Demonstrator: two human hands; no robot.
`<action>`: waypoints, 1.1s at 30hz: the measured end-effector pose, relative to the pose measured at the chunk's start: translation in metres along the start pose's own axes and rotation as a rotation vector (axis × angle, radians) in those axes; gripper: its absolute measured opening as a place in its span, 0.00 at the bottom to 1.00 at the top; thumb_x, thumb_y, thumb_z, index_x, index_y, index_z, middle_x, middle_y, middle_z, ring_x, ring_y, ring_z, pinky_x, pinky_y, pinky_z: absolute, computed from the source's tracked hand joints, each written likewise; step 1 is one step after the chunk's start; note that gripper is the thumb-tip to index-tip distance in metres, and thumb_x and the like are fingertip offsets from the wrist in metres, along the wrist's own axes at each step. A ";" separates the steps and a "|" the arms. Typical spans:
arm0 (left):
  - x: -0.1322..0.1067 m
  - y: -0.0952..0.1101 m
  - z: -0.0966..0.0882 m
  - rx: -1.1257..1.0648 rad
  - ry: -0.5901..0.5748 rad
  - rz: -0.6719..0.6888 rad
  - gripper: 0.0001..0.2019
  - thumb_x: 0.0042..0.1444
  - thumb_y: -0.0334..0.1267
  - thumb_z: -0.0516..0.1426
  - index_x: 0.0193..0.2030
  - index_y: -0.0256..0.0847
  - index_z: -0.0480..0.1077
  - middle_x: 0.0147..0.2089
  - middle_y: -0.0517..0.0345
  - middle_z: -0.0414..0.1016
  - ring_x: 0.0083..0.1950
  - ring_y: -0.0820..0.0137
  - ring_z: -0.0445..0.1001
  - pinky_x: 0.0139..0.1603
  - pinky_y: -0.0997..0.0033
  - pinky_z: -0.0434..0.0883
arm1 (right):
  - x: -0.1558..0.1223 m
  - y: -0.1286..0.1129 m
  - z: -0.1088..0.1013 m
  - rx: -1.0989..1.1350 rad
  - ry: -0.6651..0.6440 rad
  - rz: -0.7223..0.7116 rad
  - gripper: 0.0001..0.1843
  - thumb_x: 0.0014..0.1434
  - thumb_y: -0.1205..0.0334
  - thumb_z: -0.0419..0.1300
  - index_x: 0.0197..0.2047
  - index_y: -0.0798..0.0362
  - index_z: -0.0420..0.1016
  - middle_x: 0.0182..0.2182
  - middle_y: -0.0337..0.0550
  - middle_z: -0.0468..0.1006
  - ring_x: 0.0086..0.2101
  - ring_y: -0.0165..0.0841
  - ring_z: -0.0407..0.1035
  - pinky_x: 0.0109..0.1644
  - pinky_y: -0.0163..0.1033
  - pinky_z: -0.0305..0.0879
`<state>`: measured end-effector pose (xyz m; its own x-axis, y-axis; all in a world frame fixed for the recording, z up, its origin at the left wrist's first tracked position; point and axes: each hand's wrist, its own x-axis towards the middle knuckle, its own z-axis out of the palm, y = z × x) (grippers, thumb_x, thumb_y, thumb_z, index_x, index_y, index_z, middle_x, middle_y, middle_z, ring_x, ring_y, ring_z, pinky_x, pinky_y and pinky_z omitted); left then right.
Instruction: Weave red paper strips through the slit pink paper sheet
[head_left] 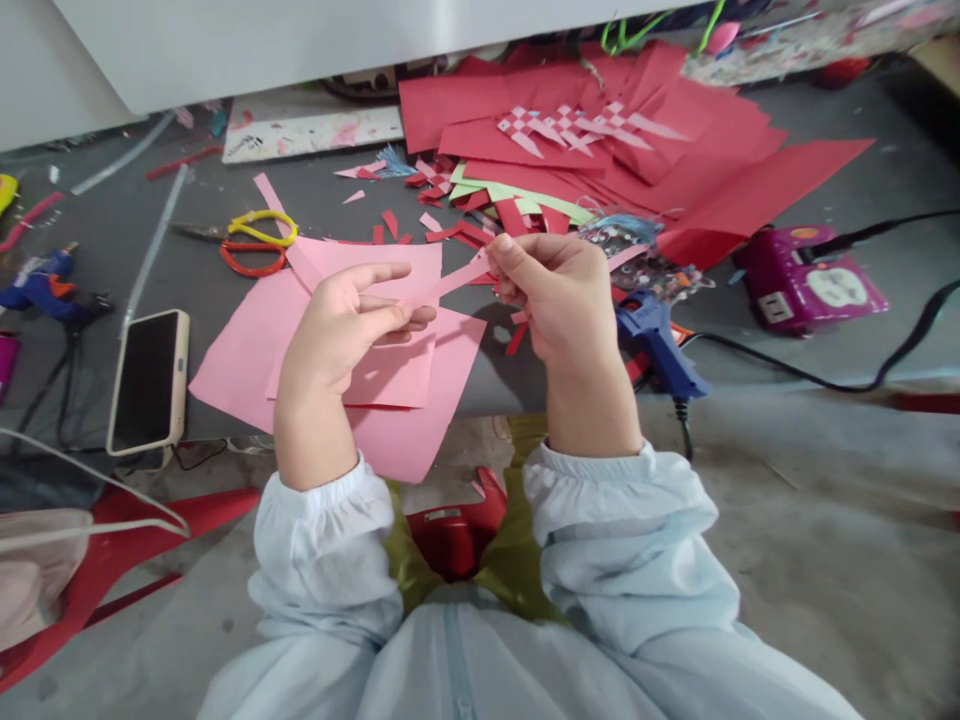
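Observation:
A narrow pink paper strip (459, 278) stretches between my two hands above the table. My right hand (564, 292) pinches its right end between thumb and curled fingers. The strip's other end runs into my left hand (339, 325), thumb against the lower fingers, index finger stretched out. Beneath my left hand lie pink paper sheets (450, 385), overlapping and reaching past the table's front edge. Scissors (259, 242) with yellow and orange handles rest at the sheets' upper left corner.
Red paper sheets (720, 160) are piled at the back, with woven red-and-pink pieces (574, 128) on top. A blue glue gun (660, 340) and purple box (810, 280) with cables are on the right. A phone (148, 382) lies left, near another glue gun (46, 288).

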<state>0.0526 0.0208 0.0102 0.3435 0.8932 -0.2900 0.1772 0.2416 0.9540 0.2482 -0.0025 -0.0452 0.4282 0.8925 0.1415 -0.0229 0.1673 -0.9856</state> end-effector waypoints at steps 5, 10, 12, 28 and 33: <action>0.000 0.000 -0.004 -0.004 0.008 -0.013 0.26 0.52 0.27 0.61 0.59 0.34 0.70 0.33 0.51 0.82 0.41 0.62 0.83 0.49 0.63 0.79 | -0.001 -0.002 0.000 -0.085 0.022 -0.032 0.23 0.50 0.41 0.69 0.22 0.53 0.75 0.16 0.32 0.65 0.18 0.19 0.55 0.20 0.31 0.49; 0.000 0.001 -0.003 0.007 0.019 -0.029 0.26 0.52 0.26 0.62 0.59 0.33 0.70 0.32 0.50 0.82 0.41 0.62 0.83 0.49 0.63 0.79 | -0.002 -0.007 0.001 -0.111 -0.006 -0.029 0.25 0.50 0.41 0.69 0.19 0.53 0.71 0.15 0.31 0.64 0.19 0.20 0.55 0.23 0.32 0.55; -0.001 0.001 -0.002 0.011 0.015 -0.036 0.26 0.52 0.27 0.62 0.60 0.33 0.70 0.32 0.50 0.82 0.41 0.61 0.83 0.50 0.62 0.78 | -0.002 -0.007 0.000 -0.114 0.000 -0.031 0.24 0.50 0.42 0.69 0.20 0.53 0.72 0.16 0.31 0.65 0.19 0.20 0.55 0.23 0.32 0.54; 0.001 0.000 0.001 0.097 0.000 0.017 0.19 0.56 0.31 0.62 0.55 0.36 0.72 0.34 0.51 0.82 0.43 0.63 0.82 0.50 0.64 0.78 | 0.010 -0.022 -0.039 -0.036 0.358 -0.176 0.21 0.58 0.53 0.66 0.19 0.50 0.67 0.14 0.33 0.63 0.17 0.24 0.54 0.23 0.38 0.47; 0.004 -0.003 0.002 0.093 -0.006 0.034 0.16 0.58 0.34 0.63 0.53 0.37 0.73 0.34 0.51 0.82 0.42 0.64 0.82 0.50 0.65 0.78 | 0.011 -0.024 -0.049 -0.029 0.446 -0.248 0.20 0.59 0.53 0.66 0.21 0.49 0.65 0.16 0.32 0.62 0.17 0.24 0.54 0.23 0.38 0.46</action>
<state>0.0551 0.0226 0.0062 0.3560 0.8980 -0.2587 0.2503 0.1751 0.9522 0.2976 -0.0171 -0.0247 0.7616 0.5611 0.3243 0.1501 0.3341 -0.9305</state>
